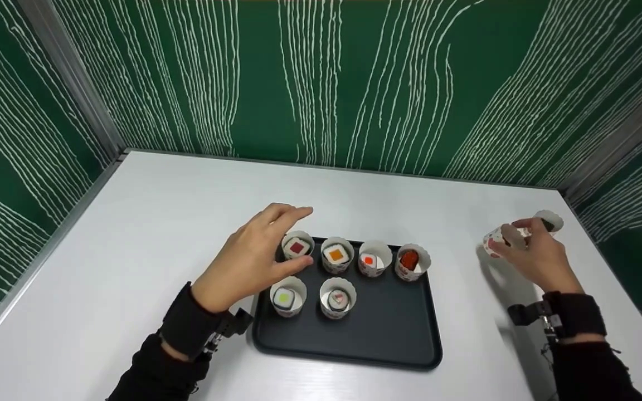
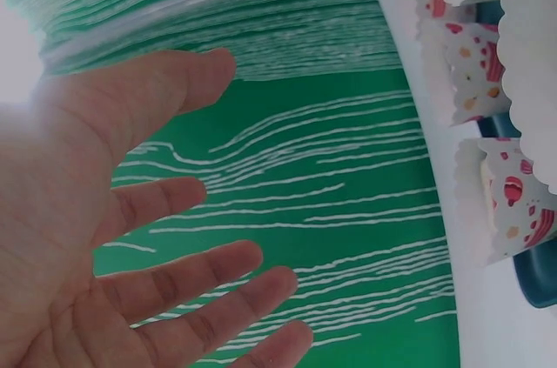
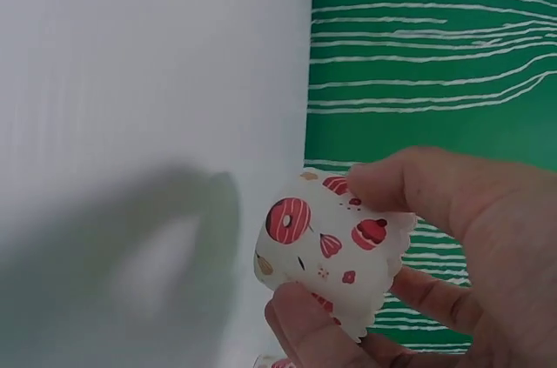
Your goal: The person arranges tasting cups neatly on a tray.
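At the right of the head view, my right hand (image 1: 541, 259) pinches a white paper baking cup (image 1: 494, 243) between thumb and fingers. Its print of pink doughnuts and cupcakes shows on the baking cup (image 3: 326, 250) in the right wrist view. Just beyond those fingers stands another baking cup (image 1: 554, 218) with a dark piece in it. My left hand (image 1: 246, 259) hovers at the left of a dark tray (image 1: 382, 340), fingers extended and thumb apart, holding nothing. The left hand (image 2: 165, 220) shows its palm side in the left wrist view.
Baking cups with sushi pieces stand on the tray: a back row with a red-centred piece (image 1: 297, 248), an orange-centred one (image 1: 336, 254) and others, and a front pair with a green-centred piece (image 1: 283, 298) and a round roll (image 1: 337, 299). Green walls surround the white table (image 1: 131, 250).
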Demonstrator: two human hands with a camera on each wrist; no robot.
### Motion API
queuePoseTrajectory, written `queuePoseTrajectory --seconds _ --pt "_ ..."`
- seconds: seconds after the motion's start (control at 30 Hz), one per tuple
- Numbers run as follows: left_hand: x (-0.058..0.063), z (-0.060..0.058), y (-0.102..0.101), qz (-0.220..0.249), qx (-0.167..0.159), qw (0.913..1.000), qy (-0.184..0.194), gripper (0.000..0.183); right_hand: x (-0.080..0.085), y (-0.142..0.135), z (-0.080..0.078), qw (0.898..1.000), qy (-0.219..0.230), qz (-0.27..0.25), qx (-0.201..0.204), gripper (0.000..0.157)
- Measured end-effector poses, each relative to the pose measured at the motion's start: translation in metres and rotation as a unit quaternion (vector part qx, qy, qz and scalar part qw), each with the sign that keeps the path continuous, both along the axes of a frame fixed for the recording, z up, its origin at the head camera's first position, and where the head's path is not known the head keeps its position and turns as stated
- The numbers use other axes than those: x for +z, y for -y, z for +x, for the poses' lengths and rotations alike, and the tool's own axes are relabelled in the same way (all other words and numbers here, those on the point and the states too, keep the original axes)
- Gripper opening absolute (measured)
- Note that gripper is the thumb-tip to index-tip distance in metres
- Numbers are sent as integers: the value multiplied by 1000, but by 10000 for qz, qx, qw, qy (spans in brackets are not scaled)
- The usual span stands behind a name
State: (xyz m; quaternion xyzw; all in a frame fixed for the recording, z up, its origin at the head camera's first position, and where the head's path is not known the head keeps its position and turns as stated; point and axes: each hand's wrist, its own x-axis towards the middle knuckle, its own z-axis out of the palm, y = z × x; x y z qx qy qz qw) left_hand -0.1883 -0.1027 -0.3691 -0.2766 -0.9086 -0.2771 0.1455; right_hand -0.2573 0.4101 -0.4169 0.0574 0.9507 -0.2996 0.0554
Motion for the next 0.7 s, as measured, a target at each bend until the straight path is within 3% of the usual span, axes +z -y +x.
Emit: queuePoseTrajectory --seconds 0.33,0.7 --pt "0 0 0 15 33 10000 58 72 4 34 13 9959 -873 171 188 84" --pt "-1 0 -2 5 -23 10000 48 72 18 63 30 9913 -1272 -49 349 77"
